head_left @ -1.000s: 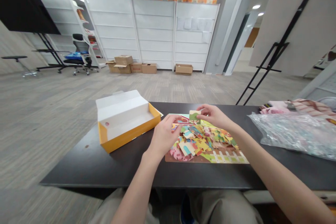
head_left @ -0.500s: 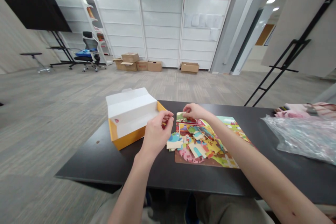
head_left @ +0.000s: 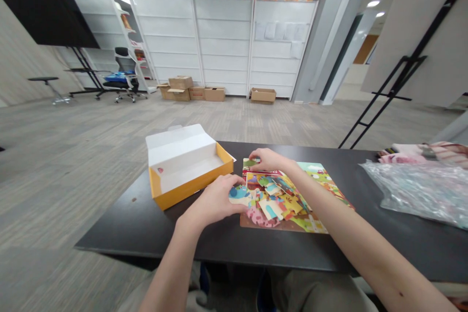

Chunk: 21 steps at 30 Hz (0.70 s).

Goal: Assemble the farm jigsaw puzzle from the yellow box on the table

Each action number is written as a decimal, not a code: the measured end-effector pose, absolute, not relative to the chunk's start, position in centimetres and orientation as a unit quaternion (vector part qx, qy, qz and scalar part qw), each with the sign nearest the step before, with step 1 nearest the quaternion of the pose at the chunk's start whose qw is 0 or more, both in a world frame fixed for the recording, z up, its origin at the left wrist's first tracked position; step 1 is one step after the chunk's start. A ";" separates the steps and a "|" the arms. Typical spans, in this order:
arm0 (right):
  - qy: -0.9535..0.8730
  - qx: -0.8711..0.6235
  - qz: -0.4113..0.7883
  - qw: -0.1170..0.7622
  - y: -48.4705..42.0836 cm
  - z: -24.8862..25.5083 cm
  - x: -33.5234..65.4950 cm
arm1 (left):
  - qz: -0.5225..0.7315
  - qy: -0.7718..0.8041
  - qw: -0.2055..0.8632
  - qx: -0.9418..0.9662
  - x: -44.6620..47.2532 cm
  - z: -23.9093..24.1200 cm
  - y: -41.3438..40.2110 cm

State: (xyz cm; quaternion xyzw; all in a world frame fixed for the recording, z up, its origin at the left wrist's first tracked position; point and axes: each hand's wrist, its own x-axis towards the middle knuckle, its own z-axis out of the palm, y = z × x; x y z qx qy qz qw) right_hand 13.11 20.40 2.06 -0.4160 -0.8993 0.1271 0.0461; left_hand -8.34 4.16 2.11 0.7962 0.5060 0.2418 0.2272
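Observation:
My left hand [head_left: 219, 197] is at the left edge of a colourful puzzle board [head_left: 252, 222]. Its thumb and fingers are spread on either side of a blue-and-cream puzzle piece [head_left: 238, 192]. At the board's far left corner, my right hand [head_left: 268, 160] has its fingertips bent down round a green puzzle piece [head_left: 249, 162], partly hidden by the fingers. A loose heap of puzzle pieces [head_left: 280, 200] covers the middle of the board, some showing cream faces. My right forearm passes over the board's right part.
An open yellow box [head_left: 190, 185] with a white inside and raised lid stands left on the black table [head_left: 127, 229]. Clear plastic wrapping [head_left: 417, 195] and folded pink cloth [head_left: 420, 152] lie on the right. A whiteboard stand [head_left: 398, 78] rises beyond the table.
My left hand has come down and toward me from beside the box to the piece at the board's left edge, its fingers spreading. My right hand stays at the far left corner.

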 end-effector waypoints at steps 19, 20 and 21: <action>-0.855 -0.473 0.158 0.146 17.3 6.4 18.0 | 0.210 0.518 0.219 0.800 -8.1 2.0 4.4; -0.846 -0.481 0.169 0.155 16.7 6.5 19.1 | 0.207 0.519 0.219 0.800 -8.0 2.0 4.4; -0.839 -0.487 0.180 0.163 16.1 6.6 20.2 | 0.205 0.520 0.217 0.800 -7.9 1.9 4.5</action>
